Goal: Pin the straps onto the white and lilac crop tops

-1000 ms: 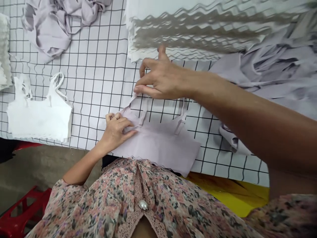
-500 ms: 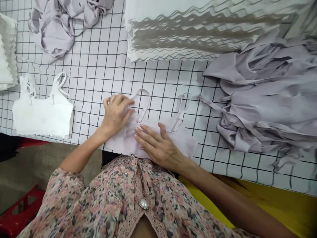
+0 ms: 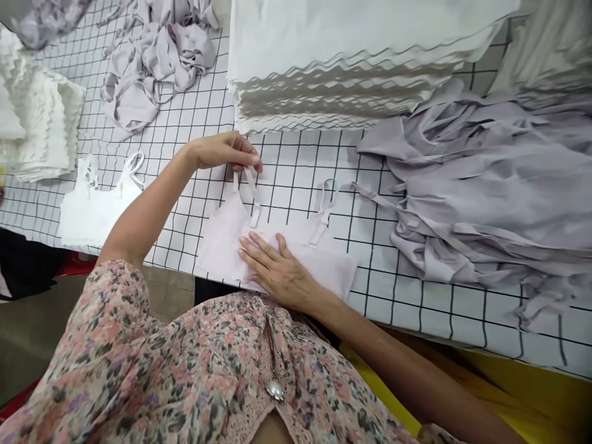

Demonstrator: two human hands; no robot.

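Lilac bra (image 3: 219, 243): L hand (image 3: 222, 151) pinching strap (image 3: 252, 194), R hand (image 3: 277, 271) flat on front.

A big table (image 3: 296, 154) has a white top with thin black lines that make lots of little squares. Below the front left edge of the table, there is a plain gray floor (image 3: 28, 345) that looks like cement, with a dark cloth (image 3: 28, 265) near the corner and a bit of red plastic (image 3: 13, 401) low down at the side. Below the front right edge, there is a big yellow shape (image 3: 531, 388), but too little shows to tell what it is, and the light is soft and even.
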